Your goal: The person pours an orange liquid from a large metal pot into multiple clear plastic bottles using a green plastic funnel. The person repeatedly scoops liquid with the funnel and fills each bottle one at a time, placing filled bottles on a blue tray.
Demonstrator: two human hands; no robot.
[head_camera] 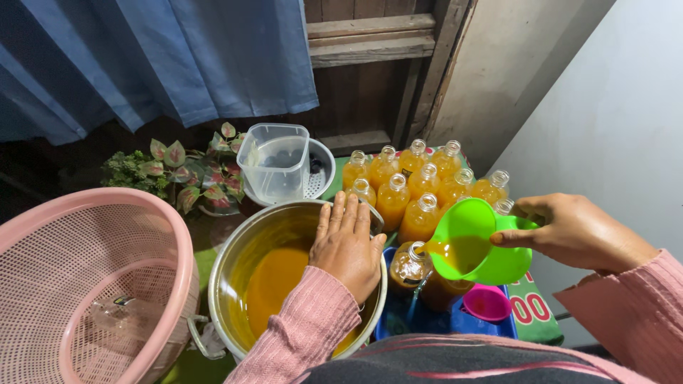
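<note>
Nearest, the left hand (346, 245) lies flat and unclenched, grasping nothing, on the rim of a metal pot (235, 274) of orange liquid; a pink basket (85, 235) sits left of it. To the right, the right hand (573, 231) grasps the handle of a green scoop (491, 267), tilted over an open bottle (409, 267). Farther off stand filled bottles (420, 181) and a clear plastic jug (274, 163).

Head-worn view, steeply downward, close over hands (455, 238)
</note>
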